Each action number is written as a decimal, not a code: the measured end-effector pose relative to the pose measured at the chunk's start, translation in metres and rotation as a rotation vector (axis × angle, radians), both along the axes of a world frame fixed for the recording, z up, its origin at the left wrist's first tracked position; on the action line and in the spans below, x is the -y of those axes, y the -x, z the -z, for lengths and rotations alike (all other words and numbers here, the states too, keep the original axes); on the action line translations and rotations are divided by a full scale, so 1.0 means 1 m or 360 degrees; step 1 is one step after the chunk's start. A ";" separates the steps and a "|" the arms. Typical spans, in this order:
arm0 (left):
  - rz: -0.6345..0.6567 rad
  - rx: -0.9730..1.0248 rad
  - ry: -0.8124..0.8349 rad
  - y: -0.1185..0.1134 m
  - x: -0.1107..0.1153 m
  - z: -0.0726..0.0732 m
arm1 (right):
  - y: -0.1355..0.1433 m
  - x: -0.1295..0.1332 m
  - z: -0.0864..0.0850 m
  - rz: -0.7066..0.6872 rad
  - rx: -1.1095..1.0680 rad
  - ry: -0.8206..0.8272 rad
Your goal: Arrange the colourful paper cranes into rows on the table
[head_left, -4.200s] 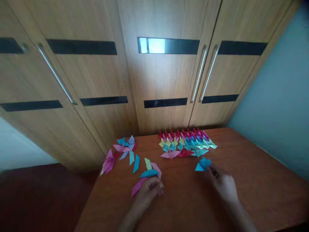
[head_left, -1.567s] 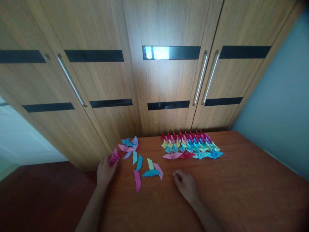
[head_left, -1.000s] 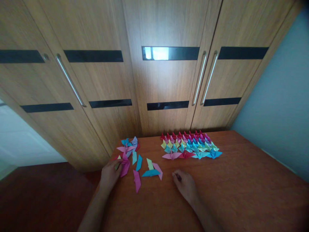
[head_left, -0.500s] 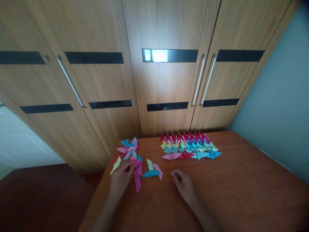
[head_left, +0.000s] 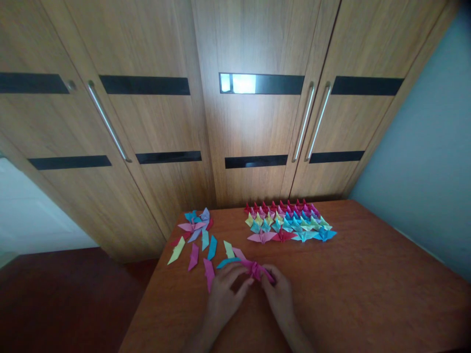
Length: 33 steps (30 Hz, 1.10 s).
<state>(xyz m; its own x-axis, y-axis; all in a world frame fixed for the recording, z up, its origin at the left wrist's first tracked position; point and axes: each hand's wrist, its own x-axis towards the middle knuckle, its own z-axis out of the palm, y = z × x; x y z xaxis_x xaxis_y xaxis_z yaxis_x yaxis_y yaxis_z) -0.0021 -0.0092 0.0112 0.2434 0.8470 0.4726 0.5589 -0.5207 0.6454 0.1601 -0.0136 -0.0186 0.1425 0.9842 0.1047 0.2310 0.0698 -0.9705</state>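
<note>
**Magenta folded paper (head_left: 254,268) was pinched from both sides**

A wood-grain wardrobe (head_left: 250,122) stood behind the reddish-brown table (head_left: 342,289). Toward the table's far edge lay close rows of folded figures (head_left: 287,223) – red, pink, yellow, teal and blue. The left hand (head_left: 225,293) had its thumb and fingers closed on the magenta folded paper's left part; the right hand (head_left: 279,290) was clamped on its right part, near the table's middle. To the left were a mixed cluster (head_left: 193,226) and smaller loose pieces, including a pale yellow strip (head_left: 176,250) and a blue strip (head_left: 212,247).
</note>
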 end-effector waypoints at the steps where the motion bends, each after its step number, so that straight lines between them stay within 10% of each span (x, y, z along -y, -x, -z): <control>1: -0.0047 0.0025 -0.0018 0.003 0.000 0.000 | -0.004 0.000 -0.001 -0.0026 0.0019 0.0002; 5: -0.0213 0.0176 0.0062 0.009 -0.005 -0.001 | -0.015 0.001 -0.011 -0.0143 0.0082 0.0015; 19: 0.0358 0.0692 0.1096 0.009 -0.008 0.007 | -0.017 0.006 -0.017 -0.0645 -0.0529 0.0339; 33: 0.0434 0.1434 0.1401 0.011 -0.002 0.005 | -0.018 -0.001 -0.005 -0.0444 -0.1544 0.0527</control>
